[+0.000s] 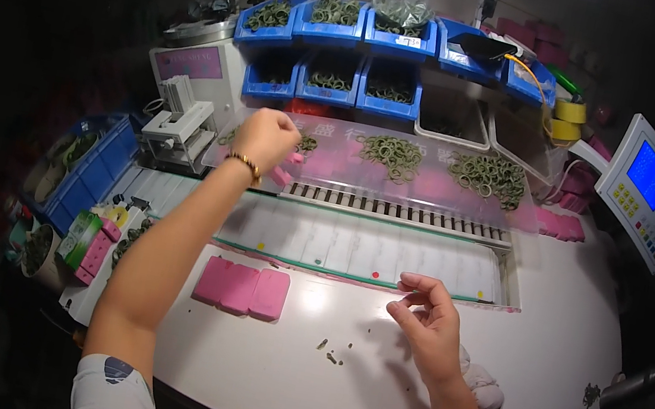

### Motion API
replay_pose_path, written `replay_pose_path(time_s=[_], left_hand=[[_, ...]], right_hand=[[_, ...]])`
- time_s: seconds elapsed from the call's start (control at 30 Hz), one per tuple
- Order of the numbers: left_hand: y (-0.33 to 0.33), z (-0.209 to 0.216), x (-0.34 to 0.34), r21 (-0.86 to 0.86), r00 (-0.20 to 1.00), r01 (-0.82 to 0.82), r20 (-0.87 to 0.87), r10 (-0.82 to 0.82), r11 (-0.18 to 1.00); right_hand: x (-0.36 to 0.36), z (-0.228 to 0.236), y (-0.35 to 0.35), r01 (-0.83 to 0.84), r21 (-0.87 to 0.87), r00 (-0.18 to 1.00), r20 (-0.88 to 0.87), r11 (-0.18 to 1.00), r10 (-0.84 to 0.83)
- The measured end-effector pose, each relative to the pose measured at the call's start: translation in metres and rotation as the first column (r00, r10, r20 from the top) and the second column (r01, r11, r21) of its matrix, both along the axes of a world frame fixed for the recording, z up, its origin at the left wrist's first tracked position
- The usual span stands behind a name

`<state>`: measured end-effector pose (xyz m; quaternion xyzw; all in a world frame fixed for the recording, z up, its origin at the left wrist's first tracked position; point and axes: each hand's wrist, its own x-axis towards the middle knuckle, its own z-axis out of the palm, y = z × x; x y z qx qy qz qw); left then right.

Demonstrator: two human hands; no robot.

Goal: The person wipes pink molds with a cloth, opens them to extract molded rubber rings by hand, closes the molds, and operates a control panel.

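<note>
My left hand (265, 139) reaches forward to the left end of a clear sloped shelf (427, 189), its fingers curled over a small heap of green rings (306, 145); whether it grips any I cannot tell. A gold bracelet sits on that wrist. My right hand (431, 315) hovers over the white table (561, 368), thumb and forefinger pinched together, perhaps on something tiny that I cannot make out. Two bigger piles of green rings (393, 155) (490, 177) lie further right on the shelf. Below it runs a white conveyor with slotted rail (372, 247).
Three pink pads (242, 289) lie side by side on the table's left. Small dark bits (332, 353) are scattered near the middle. Blue bins (338, 18) with rings stand at the back. A control panel with blue screen (650, 191) is on the right, a small machine (179, 126) on the left.
</note>
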<state>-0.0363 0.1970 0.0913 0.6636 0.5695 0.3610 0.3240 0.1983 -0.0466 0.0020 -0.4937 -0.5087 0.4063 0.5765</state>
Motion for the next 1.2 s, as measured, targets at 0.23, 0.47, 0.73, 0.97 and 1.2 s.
replay_pose_path(time_s=[0.23,0.47,0.73,0.97,1.2], left_hand=[[0.026,0.000,-0.008,0.084,0.995,-0.037,-0.093,0.045,0.996],[-0.051,-0.015,-0.021,-0.247,0.674,0.162,0.735,0.076,0.955],[-0.151,-0.085,0.031,-0.388,0.523,0.501,0.848,0.086,0.773],[-0.196,-0.098,0.064,-0.481,0.551,0.423,0.809,0.203,0.768],[-0.198,-0.129,0.066,-0.101,0.686,0.322,0.711,-0.158,0.941]], right_hand=[[0.010,0.023,-0.017,0.056,0.073,0.909,0.408,0.996,-0.081],[0.055,0.034,-0.052,0.054,0.178,0.495,0.850,0.983,-0.181],[0.058,0.021,-0.065,-0.092,-0.148,0.536,0.826,0.985,0.174],[0.032,0.048,-0.061,-0.115,0.271,0.291,0.929,0.956,-0.228],[0.001,0.038,-0.071,-0.346,0.356,0.095,0.934,0.868,-0.344]])
